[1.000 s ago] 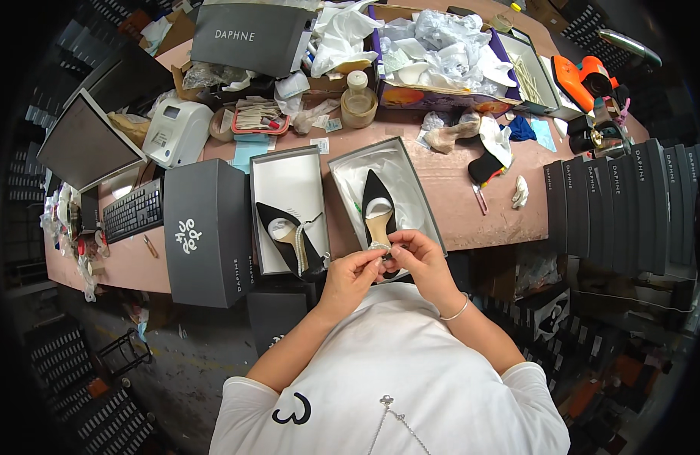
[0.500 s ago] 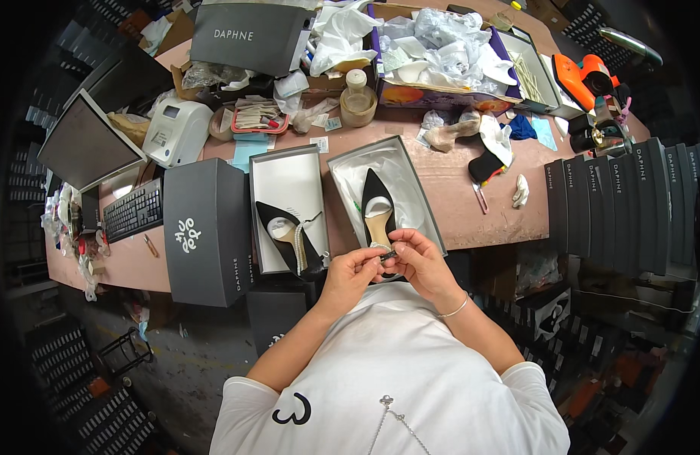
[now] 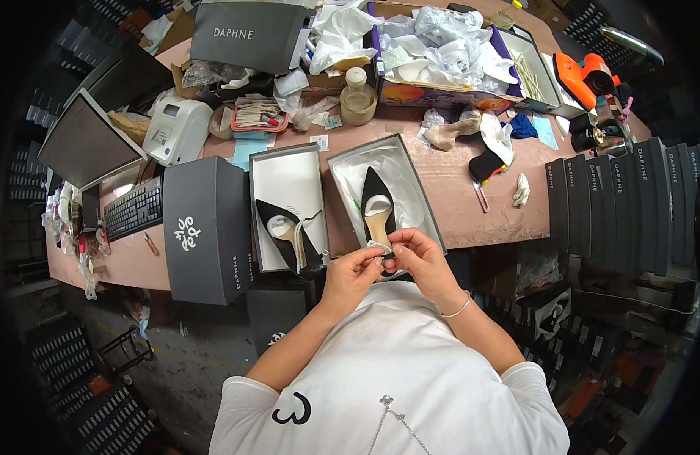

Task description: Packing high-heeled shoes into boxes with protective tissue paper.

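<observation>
A black pointed shoe (image 3: 374, 185) with a beige insole and white stuffing in its toe lies in the right-hand open box, heel end toward me. Above its heel my left hand (image 3: 351, 279) pinches with thumb and forefinger. My right hand (image 3: 424, 265), also pinching, meets it there. Between the fingertips is the shoe's ankle strap (image 3: 380, 246), partly pale and beaded with a small dark piece; the fingers cover most of it. The matching shoe (image 3: 274, 214), with a beaded strap (image 3: 298, 246) over it, rests on the left-hand open box, touched by neither hand.
Left of the shoes stand a dark closed shoebox (image 3: 202, 227), a keyboard (image 3: 134, 210), a monitor (image 3: 91, 142) and a white label printer (image 3: 175, 133). A carton of crumpled wrapping (image 3: 445, 97) and a jar (image 3: 357, 106) are behind. Stacked shoeboxes (image 3: 615, 208) line the right.
My fingertips have shifted slightly on the strap, and less of its dark piece shows between them. Both shoes and boxes stay where they were.
</observation>
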